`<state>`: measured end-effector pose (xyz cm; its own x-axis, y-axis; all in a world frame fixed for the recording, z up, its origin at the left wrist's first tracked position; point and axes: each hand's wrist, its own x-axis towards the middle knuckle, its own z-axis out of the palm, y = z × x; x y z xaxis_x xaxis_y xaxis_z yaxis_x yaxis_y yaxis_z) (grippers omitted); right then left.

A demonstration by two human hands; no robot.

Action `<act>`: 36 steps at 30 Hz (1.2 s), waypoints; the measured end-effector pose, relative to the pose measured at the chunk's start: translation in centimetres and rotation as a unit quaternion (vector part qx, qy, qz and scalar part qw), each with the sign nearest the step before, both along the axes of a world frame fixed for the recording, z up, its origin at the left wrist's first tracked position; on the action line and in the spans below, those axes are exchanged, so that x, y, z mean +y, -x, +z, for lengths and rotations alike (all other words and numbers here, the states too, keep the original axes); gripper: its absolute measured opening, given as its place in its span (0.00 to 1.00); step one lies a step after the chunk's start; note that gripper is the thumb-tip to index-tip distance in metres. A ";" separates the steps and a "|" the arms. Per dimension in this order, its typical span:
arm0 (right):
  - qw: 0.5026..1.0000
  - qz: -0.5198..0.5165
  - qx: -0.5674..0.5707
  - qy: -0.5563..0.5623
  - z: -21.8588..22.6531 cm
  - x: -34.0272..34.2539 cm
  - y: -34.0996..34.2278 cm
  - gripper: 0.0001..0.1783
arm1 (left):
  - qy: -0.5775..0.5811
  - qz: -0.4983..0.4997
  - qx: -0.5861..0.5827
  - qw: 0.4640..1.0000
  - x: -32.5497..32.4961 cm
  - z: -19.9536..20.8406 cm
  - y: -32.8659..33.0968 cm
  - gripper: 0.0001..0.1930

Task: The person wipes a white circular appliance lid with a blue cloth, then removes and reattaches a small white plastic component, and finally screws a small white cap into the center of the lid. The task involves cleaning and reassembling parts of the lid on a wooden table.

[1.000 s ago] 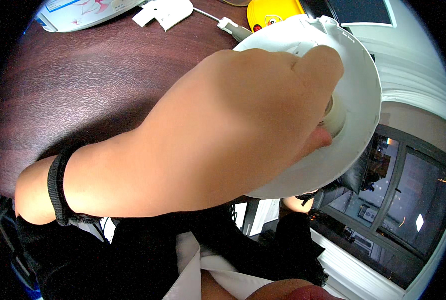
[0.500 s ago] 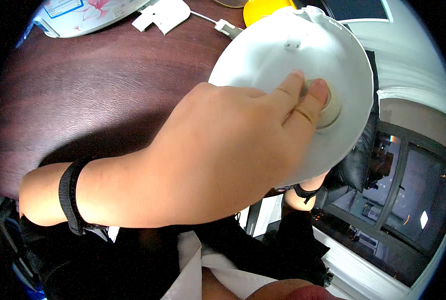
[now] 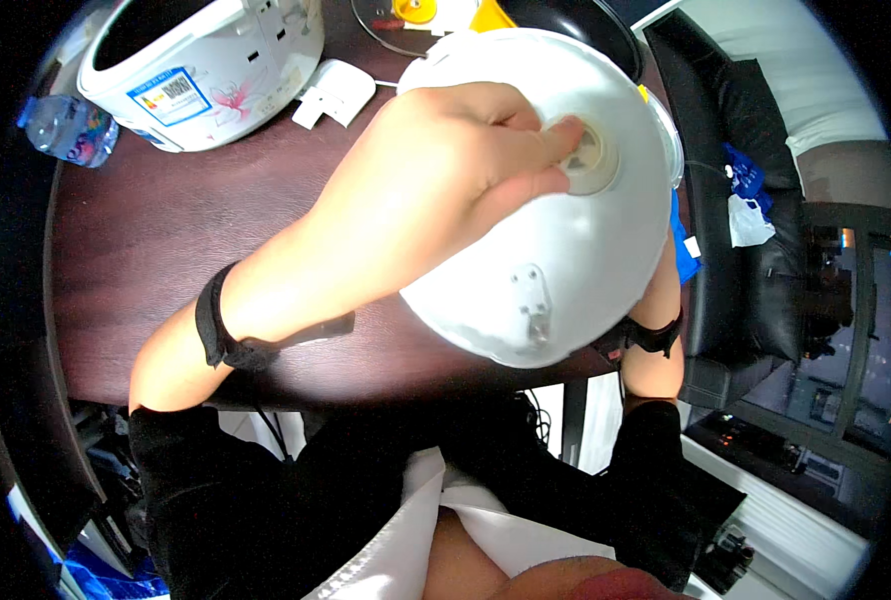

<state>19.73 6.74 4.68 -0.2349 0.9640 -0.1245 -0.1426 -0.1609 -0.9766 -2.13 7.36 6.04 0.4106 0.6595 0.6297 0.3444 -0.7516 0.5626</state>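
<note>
A round white lid, apparently from a rice cooker, is tilted above the near right part of the table with its inner side up. Near its lower edge sits a small metal bracket. My left hand reaches across the lid, thumb and forefinger closed at the edge of the cream round fitting set in it. Small dark shapes show inside that fitting. My right hand is behind the lid's right side and supports it; its fingers are hidden. Black bands circle both wrists.
At the far left of the brown table stands a white cooker body with pink flowers, beside a plastic bottle. A white plastic piece, yellow parts and a black pan lie beyond. A black sofa is right.
The lid has been turned, so its metal bracket has gone from the top to the bottom. My left fingers stay at the fitting. The view has shifted, showing more table and my right forearm.
</note>
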 end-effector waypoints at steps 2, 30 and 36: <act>0.998 0.045 -0.030 -0.012 -0.2 -0.2 -0.2 0.26 | 0.002 -0.001 0.011 1.000 -1.0 0.4 0.3 0.14; 0.980 0.094 -0.004 0.177 -4.7 1.6 3.8 0.36 | 0.139 0.001 0.168 0.976 0.0 -3.2 4.1 0.12; 0.983 0.168 -0.041 0.065 -6.3 1.6 3.2 0.41 | 0.162 0.018 0.158 0.974 -0.6 -3.2 3.6 0.17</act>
<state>16.57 8.39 -1.57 -0.5213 0.8083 -0.2739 0.0178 -0.3105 -0.9504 -5.73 6.79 2.88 0.5230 0.8200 0.2327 0.5613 -0.5367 0.6300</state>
